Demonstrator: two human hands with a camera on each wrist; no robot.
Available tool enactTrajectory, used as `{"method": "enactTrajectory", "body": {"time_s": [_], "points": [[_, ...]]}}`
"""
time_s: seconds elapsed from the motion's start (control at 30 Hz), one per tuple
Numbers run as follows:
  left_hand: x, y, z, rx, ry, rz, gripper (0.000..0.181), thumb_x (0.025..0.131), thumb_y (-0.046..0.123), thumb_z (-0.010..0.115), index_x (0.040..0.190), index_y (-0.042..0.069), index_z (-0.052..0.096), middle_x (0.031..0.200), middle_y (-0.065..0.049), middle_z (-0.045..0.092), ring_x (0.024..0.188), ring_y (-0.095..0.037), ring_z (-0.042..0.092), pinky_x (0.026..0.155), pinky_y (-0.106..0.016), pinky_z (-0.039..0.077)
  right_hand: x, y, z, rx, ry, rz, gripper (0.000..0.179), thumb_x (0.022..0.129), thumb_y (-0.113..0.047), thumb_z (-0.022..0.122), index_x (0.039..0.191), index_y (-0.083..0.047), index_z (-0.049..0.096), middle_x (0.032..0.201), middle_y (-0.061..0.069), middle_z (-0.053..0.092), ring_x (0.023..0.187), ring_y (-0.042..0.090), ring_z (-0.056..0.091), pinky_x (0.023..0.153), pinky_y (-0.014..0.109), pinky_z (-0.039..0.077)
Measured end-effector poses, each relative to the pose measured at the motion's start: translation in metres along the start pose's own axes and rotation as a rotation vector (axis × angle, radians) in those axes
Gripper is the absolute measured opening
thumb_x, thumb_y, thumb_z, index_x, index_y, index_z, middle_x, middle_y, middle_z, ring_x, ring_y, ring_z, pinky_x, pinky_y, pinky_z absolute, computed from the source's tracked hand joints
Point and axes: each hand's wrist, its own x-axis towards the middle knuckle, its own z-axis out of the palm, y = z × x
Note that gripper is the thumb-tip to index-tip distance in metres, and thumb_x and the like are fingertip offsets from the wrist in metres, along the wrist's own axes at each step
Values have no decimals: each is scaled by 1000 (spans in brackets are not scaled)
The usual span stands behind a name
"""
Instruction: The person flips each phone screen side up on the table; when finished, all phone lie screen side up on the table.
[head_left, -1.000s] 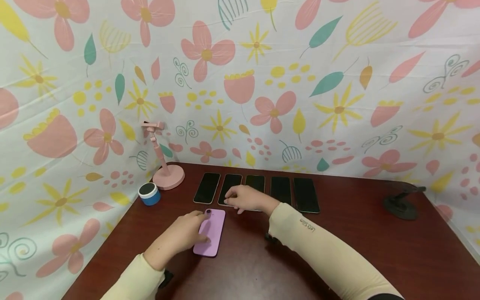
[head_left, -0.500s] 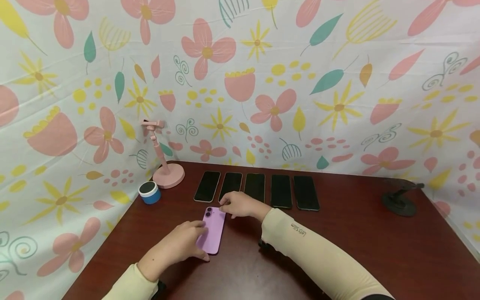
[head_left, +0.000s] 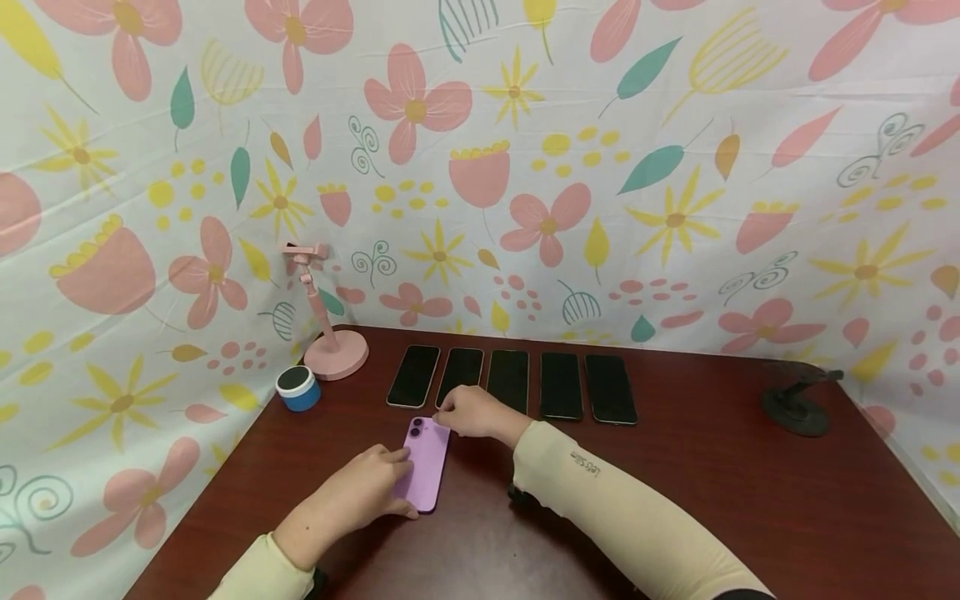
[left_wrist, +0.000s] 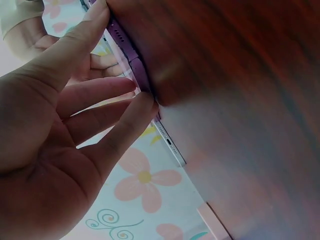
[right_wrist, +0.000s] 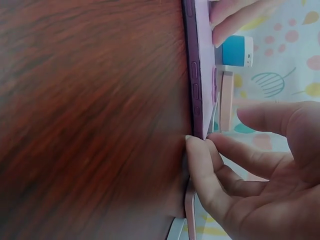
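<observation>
A purple smartphone [head_left: 429,463] lies back up on the table, its camera lenses toward the far end. My left hand [head_left: 363,482] grips its near end, thumb at the near edge and fingers along the left side. In the left wrist view the little fingertip presses a corner of the phone's bottom edge [left_wrist: 141,75]. My right hand [head_left: 474,412] pinches the far right corner with bent fingers. The right wrist view shows those fingertips [right_wrist: 192,145] on that corner, just past the side buttons.
Several dark-screened phones stand in a row behind: one at the left [head_left: 414,377], one at the right [head_left: 611,390]. A pink phone stand [head_left: 335,354] and a blue-and-white round jar [head_left: 298,389] stand at the left. A black stand [head_left: 797,412] is at the far right.
My right hand has come left and down from over the row of phones to the purple phone's far corner. My left thumb has slid off the phone's back to its near edge.
</observation>
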Motion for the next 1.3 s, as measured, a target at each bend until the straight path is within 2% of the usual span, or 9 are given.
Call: {"method": "enactTrajectory", "body": {"time_s": [0.2,0.3,0.37,0.57,0.7,0.83,0.97,1.13,1.3], "points": [[-3,2,0,58,9,45,48,83,45,91,104,4,78,126,-21,78,92,-25,67,85,-35,60,2,-2,2,-44,32,7,31,106,-28,65,108,-4,84,67,-1,62,58,10,53,58,23,44],[-4,3,0,80,5,57,49,85,46,89,106,3,77,126,-21,78,93,-25,67,86,-35,60,3,-3,3,-52,38,16,32,106,-29,64,105,-4,85,65,-3,59,58,10,50,57,24,42],[-5,2,2,87,12,69,48,86,45,88,107,2,77,126,-21,78,93,-26,67,86,-35,60,3,-3,3,-46,41,25,33,106,-30,64,105,-4,85,66,-1,60,60,11,50,58,25,42],[-5,-10,14,61,58,127,50,90,48,85,106,2,76,123,-25,77,91,-27,65,82,-39,59,2,-1,4,41,33,72,34,106,-32,64,110,-4,82,78,6,74,68,14,68,67,29,55],[-5,-7,5,13,-2,96,51,92,46,83,113,1,77,131,-27,74,95,-27,65,85,-38,59,0,0,3,145,17,92,36,107,-31,64,118,0,78,85,10,75,74,18,76,78,34,63],[-5,0,-6,-32,-60,49,51,90,41,86,118,0,77,136,-28,71,100,-28,66,89,-37,59,-1,1,2,253,1,95,38,108,-27,64,124,6,73,100,15,75,78,23,79,77,37,67],[-6,1,-7,-50,-66,44,53,90,40,85,121,-2,76,138,-29,70,102,-28,66,92,-38,59,-1,1,3,315,-18,99,37,108,-24,64,124,8,72,109,20,74,80,26,81,73,36,67],[-6,-1,-7,-61,-47,57,53,91,40,85,121,-2,76,138,-30,70,102,-29,66,92,-39,59,-1,2,5,381,-36,93,35,107,-22,63,122,9,72,118,22,74,83,28,81,75,37,67],[-7,-4,-7,-113,-81,22,55,90,39,86,125,-3,75,141,-31,67,106,-31,66,94,-41,58,-2,3,7,457,-47,93,34,107,-18,63,125,9,71,131,22,72,87,26,79,77,38,67]]}}
